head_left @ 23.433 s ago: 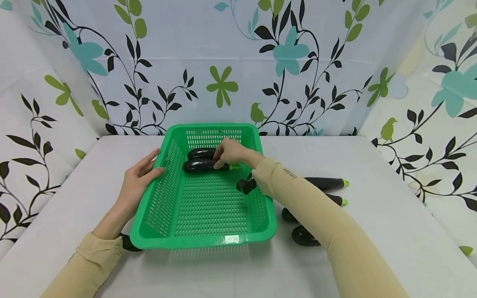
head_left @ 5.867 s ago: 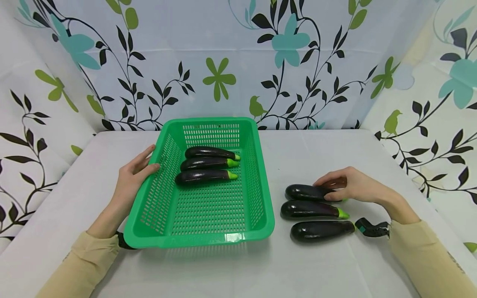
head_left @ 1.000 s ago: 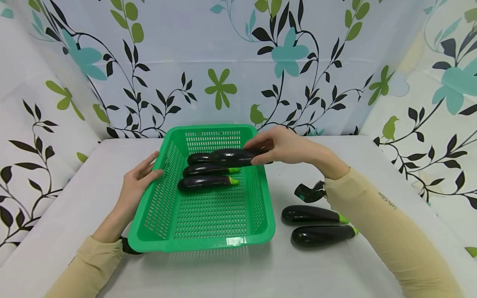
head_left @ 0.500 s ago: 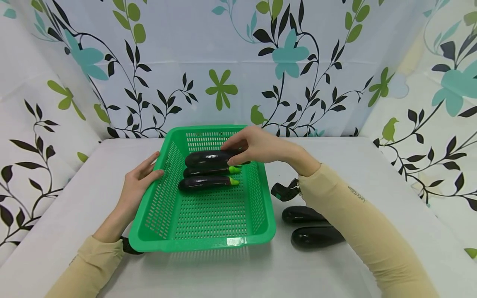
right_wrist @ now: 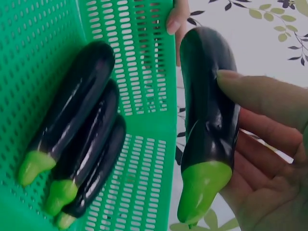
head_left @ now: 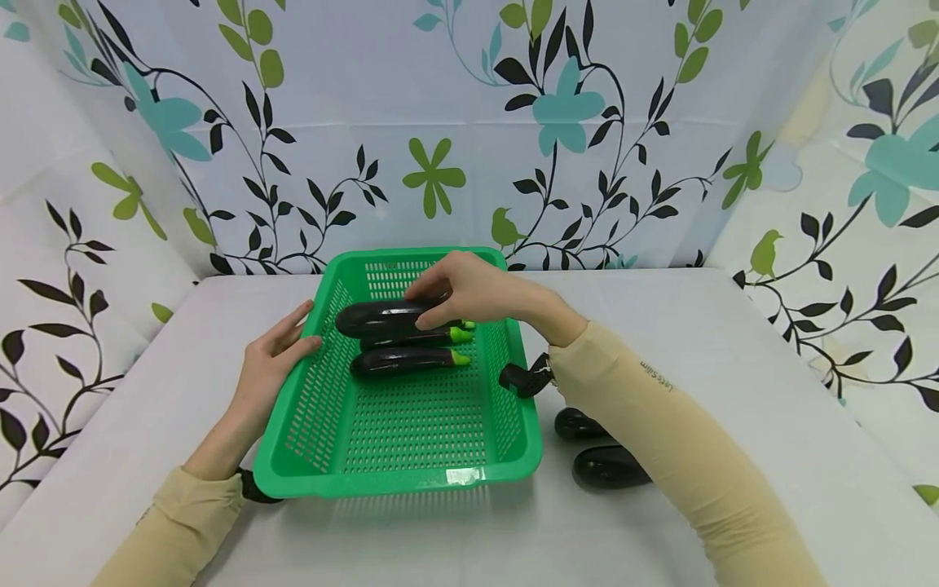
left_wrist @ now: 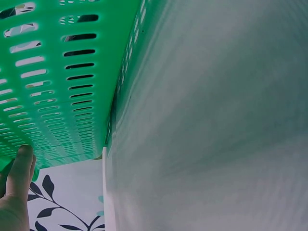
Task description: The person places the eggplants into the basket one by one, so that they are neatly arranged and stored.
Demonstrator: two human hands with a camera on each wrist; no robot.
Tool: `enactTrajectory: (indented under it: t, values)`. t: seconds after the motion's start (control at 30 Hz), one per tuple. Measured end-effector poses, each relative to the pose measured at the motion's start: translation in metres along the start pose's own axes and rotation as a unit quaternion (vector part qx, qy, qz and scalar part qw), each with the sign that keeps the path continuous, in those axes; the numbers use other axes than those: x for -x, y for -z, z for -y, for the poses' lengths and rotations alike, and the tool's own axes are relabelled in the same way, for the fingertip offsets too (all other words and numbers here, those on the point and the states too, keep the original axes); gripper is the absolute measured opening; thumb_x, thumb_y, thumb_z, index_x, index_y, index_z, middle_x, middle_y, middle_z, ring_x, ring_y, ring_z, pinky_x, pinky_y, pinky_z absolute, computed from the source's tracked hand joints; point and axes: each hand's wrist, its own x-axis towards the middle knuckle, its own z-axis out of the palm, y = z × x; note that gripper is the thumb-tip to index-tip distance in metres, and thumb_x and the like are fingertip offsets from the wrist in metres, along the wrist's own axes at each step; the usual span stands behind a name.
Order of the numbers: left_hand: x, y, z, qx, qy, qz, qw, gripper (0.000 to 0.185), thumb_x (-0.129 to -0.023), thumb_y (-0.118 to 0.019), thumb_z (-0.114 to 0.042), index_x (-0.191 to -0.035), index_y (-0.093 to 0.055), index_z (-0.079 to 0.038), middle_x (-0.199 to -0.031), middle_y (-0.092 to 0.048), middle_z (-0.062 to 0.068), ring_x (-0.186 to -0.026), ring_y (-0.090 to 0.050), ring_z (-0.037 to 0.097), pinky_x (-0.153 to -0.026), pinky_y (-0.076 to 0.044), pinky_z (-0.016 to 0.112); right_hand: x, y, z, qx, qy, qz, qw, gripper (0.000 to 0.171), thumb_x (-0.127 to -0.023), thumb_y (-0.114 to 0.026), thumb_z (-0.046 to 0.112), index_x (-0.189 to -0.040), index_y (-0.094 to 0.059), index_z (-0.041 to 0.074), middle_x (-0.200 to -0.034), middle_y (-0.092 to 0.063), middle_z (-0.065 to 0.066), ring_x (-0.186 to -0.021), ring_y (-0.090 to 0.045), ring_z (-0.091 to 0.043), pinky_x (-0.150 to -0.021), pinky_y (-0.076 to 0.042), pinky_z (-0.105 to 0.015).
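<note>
My right hand (head_left: pixel 469 289) holds a glossy dark eggplant (head_left: pixel 374 318) above the far part of a green plastic basket (head_left: pixel 396 483). In the right wrist view, the thumb lies on one side of this held eggplant (right_wrist: pixel 207 96) and the fingers are behind it; its green stem end is free. Below it, three eggplants lie side by side in the basket; the nearest one (head_left: pixel 403 361) shows fully, the farthest is mostly hidden. My left hand (head_left: pixel 273 359) holds the basket's left rim, thumb over the edge, fingers against the outer wall (left_wrist: pixel 62 106).
Two more eggplants, a farther one (head_left: pixel 575 424) and a nearer one (head_left: pixel 609 467), lie on the white table (head_left: pixel 513 530) right of the basket, partly hidden by the right sleeve (head_left: pixel 660 432). A patterned curtain (head_left: pixel 469 196) stands behind and at both sides.
My right hand has carried the eggplant leftward from the basket's right rim to over the far eggplants inside. Earlier, it picked this eggplant from the table. The left hand stays at the rim.
</note>
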Motion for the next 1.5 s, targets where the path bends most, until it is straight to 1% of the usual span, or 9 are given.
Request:
enactTrajectory:
  t: [0.2,0.3,0.43,0.57,0.77,0.97,1.13,1.3,1.5]
  values:
    - [0.000,-0.001,0.001,-0.001,0.002,-0.004,1.0000,0.062,-0.100,-0.064,-0.024,-0.156,-0.038,-0.017,-0.132,-0.063,-0.013,-0.093,-0.070,-0.001,-0.074,-0.058,0.018,-0.012,-0.011,0.003,-0.002,-0.007,0.003,1.000,0.036,-0.090,-0.076,0.012,-0.125,-0.069,0.004,-0.116,-0.073,-0.009,-0.100,-0.068,-0.012,-0.089,-0.054,-0.025]
    - [0.000,-0.002,0.000,-0.008,0.001,-0.003,1.0000,0.062,-0.100,-0.063,-0.025,-0.156,-0.037,-0.017,-0.139,-0.061,-0.004,-0.094,-0.069,-0.002,-0.074,-0.058,0.017,-0.016,-0.017,0.001,0.004,-0.018,0.011,1.000,0.037,-0.090,-0.076,0.013,-0.125,-0.069,0.003,-0.116,-0.073,-0.009,-0.100,-0.068,-0.012,-0.088,-0.054,-0.025]
    - [0.000,-0.004,0.000,-0.023,0.002,-0.002,0.9997,0.062,-0.101,-0.062,-0.027,-0.156,-0.036,-0.018,-0.150,-0.050,0.015,-0.096,-0.068,-0.004,-0.076,-0.058,0.018,-0.020,-0.026,-0.008,0.013,-0.030,0.020,0.999,0.038,-0.089,-0.077,0.014,-0.125,-0.070,0.004,-0.116,-0.072,-0.007,-0.101,-0.067,-0.012,-0.087,-0.054,-0.024]
    - [0.000,-0.005,0.000,-0.031,0.004,-0.001,0.9995,0.062,-0.101,-0.061,-0.028,-0.157,-0.035,-0.020,-0.152,-0.044,0.022,-0.098,-0.066,-0.005,-0.076,-0.058,0.018,-0.022,-0.035,-0.013,0.011,-0.033,0.035,0.999,0.038,-0.089,-0.077,0.013,-0.125,-0.069,0.003,-0.117,-0.072,-0.008,-0.102,-0.067,-0.013,-0.088,-0.054,-0.023]
    - [-0.001,-0.006,0.000,-0.030,0.003,-0.001,0.9996,0.062,-0.101,-0.061,-0.028,-0.157,-0.035,-0.019,-0.151,-0.045,0.020,-0.099,-0.066,-0.006,-0.076,-0.058,0.018,-0.022,-0.045,-0.011,0.028,-0.043,0.059,0.997,0.040,-0.088,-0.078,0.014,-0.125,-0.069,0.003,-0.120,-0.070,-0.009,-0.105,-0.066,-0.016,-0.087,-0.054,-0.021]
    - [-0.002,-0.006,-0.002,-0.026,0.004,-0.004,0.9997,0.063,-0.100,-0.063,-0.027,-0.157,-0.036,-0.019,-0.150,-0.050,0.015,-0.098,-0.067,-0.005,-0.076,-0.058,0.019,-0.021,-0.053,-0.017,0.031,-0.047,0.061,0.997,0.039,-0.086,-0.080,0.012,-0.122,-0.070,0.003,-0.115,-0.072,-0.008,-0.103,-0.066,-0.016,-0.086,-0.053,-0.020]
    - [-0.002,-0.005,-0.002,-0.022,0.007,-0.002,0.9997,0.062,-0.100,-0.063,-0.027,-0.156,-0.037,-0.021,-0.150,-0.050,0.013,-0.096,-0.068,-0.003,-0.075,-0.059,0.019,-0.021,-0.062,-0.025,0.060,-0.058,0.065,0.994,0.037,-0.084,-0.082,0.013,-0.118,-0.072,0.004,-0.111,-0.072,-0.008,-0.100,-0.065,-0.016,-0.082,-0.053,-0.020]
    - [-0.002,-0.003,-0.003,-0.028,0.010,-0.004,0.9996,0.063,-0.100,-0.063,-0.027,-0.157,-0.036,-0.020,-0.151,-0.046,0.018,-0.095,-0.068,-0.004,-0.075,-0.058,0.018,-0.023,-0.066,-0.029,0.095,-0.071,0.053,0.991,0.030,-0.083,-0.084,0.016,-0.110,-0.075,0.006,-0.103,-0.074,-0.005,-0.094,-0.066,-0.016,-0.076,-0.053,-0.021]
    - [-0.001,-0.002,-0.001,-0.023,0.008,-0.004,0.9997,0.062,-0.100,-0.063,-0.027,-0.156,-0.037,-0.021,-0.150,-0.049,0.015,-0.096,-0.068,-0.003,-0.075,-0.058,0.018,-0.024,-0.069,-0.031,0.114,-0.070,0.040,0.990,0.026,-0.082,-0.084,0.019,-0.104,-0.077,0.007,-0.096,-0.074,-0.002,-0.088,-0.066,-0.014,-0.073,-0.053,-0.022]
